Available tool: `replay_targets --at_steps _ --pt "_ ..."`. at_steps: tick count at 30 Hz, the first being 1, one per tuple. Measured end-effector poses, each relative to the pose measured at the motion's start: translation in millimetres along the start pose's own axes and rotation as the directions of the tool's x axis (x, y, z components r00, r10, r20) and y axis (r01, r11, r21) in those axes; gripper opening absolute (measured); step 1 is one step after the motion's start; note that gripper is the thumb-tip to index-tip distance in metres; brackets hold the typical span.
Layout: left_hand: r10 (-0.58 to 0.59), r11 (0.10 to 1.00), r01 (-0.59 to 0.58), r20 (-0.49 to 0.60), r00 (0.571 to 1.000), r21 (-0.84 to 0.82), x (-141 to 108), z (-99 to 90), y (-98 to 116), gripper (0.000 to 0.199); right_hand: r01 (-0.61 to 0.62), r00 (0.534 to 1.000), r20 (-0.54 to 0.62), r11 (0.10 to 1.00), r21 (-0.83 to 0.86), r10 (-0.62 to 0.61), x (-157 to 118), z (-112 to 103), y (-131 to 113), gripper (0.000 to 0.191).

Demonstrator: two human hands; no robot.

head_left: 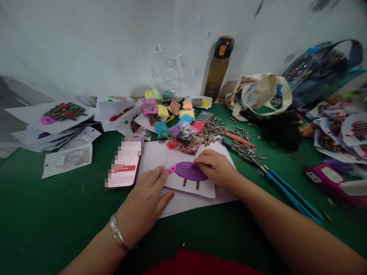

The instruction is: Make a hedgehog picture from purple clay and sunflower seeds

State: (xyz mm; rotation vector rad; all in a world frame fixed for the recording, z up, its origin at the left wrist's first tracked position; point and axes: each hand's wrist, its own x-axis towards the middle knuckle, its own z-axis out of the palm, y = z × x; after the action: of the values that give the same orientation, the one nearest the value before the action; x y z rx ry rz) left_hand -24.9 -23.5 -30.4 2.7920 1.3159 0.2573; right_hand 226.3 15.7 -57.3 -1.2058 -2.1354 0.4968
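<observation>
While the left hand (143, 202) lies flat on paper (183, 204), right fingers (202, 160) press purple clay (189, 172), sunflower seeds (215, 131), clay packets (162, 130) beyond

Right away, a broad silver bangle (116, 229) around the left wrist, and a thin dark cord (125, 247) snug beside it! Bare left hand (143, 202), bare right hand (216, 168), bare forearms (295, 229), and along the bottom edge, a flash of bright red garment (200, 264)!

Soft flat light (edges perhaps warped)

Purple clay bird (189, 171), pink head, brown legs; green mat (54, 214).
</observation>
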Motion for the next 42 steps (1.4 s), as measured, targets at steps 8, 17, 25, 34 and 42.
replay_targets --at_steps 8,17,25,34,42 --pt "0.066 0.996 -0.063 -0.046 0.997 0.064 0.6 1.9 2.5 0.042 0.023 1.0 0.0 1.0 -0.013 -0.023 0.7 -0.2 -0.3 0.022" --pt "0.083 0.994 -0.078 -0.058 0.995 0.076 -1.0 3.9 3.3 0.042 0.006 1.0 0.01 1.0 -0.007 -0.006 -0.2 0.7 0.3 0.023" --pt "0.059 0.998 -0.059 -0.081 0.995 -0.005 1.6 -6.6 1.3 0.037 -0.006 1.0 -0.004 1.0 -0.011 0.006 -0.9 1.9 -0.2 0.022" --pt "0.099 0.995 -0.098 -0.047 0.994 0.027 -2.0 0.9 6.5 0.037 -0.082 0.995 -0.065 0.994 -0.069 0.077 -0.2 -8.6 -1.3 0.021" --pt "0.063 0.994 -0.062 -0.01 0.998 0.093 -1.8 2.5 21.3 0.038 -0.077 0.997 -0.013 0.997 0.013 0.077 -3.7 -6.4 -8.4 0.023"
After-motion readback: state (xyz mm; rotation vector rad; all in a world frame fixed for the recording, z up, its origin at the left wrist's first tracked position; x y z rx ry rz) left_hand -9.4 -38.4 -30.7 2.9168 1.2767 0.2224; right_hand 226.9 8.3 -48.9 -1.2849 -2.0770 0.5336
